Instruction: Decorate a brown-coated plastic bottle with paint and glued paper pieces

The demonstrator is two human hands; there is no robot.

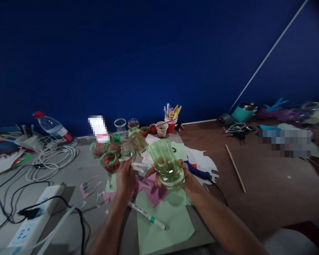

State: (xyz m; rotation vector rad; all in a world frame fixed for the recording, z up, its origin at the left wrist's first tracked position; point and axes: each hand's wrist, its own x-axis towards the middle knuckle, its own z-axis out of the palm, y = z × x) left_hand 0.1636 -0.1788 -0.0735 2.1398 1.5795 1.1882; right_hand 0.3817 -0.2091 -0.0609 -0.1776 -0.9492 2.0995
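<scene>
My right hand (184, 173) is wrapped round a clear green plastic piece like a cut bottle (167, 163). It is tilted above the papers, its wider rounded end towards me. My left hand (126, 176) is closed just left of it, fingers pinched beside slim white pieces (141, 165); what it grips is not clear. Under the hands lie pink paper (155, 193) and a light green sheet (164, 226). A white marker with a green band (147, 216) rests across the green sheet's left edge. Behind my right hand lies a blue tool, perhaps a glue gun (199, 171), with a black cord.
Cut bottle pieces with green rims (110, 161) stand and lie behind my left hand. A red cup (171, 124) holds tools at the back. A power strip (35, 216), coiled white cable (53, 163) and water bottle (55, 129) are left. A wooden stick (235, 168) lies right.
</scene>
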